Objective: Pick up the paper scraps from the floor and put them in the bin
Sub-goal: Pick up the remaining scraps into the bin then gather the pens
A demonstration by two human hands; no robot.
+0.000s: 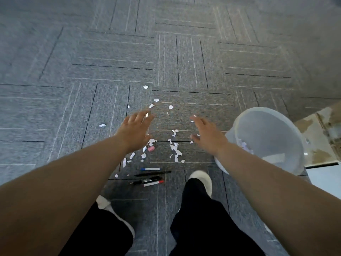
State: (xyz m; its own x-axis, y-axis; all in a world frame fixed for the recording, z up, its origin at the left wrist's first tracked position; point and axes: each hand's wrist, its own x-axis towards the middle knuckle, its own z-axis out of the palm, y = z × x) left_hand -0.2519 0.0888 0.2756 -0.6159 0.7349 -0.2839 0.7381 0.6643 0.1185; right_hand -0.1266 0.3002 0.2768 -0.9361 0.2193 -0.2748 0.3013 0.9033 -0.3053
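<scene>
Several white paper scraps [174, 147] lie scattered on the grey carpet, most of them between my two arms, with a few farther out, such as one scrap [145, 87] at the far end and one [102, 125] off to the left. My left hand [135, 131] hovers flat over the left side of the scraps, fingers spread, holding nothing. My right hand [207, 134] hovers over the right side, fingers apart and empty. A translucent white bin [273, 163] stands on the floor right of my right forearm, with some paper bits inside.
Several pens and markers [150, 177] lie on the carpet just in front of my feet. A small pink object [151, 149] sits among the scraps. My white shoes and dark trousers fill the bottom. A pale hard floor with stains begins at the right edge [321, 137].
</scene>
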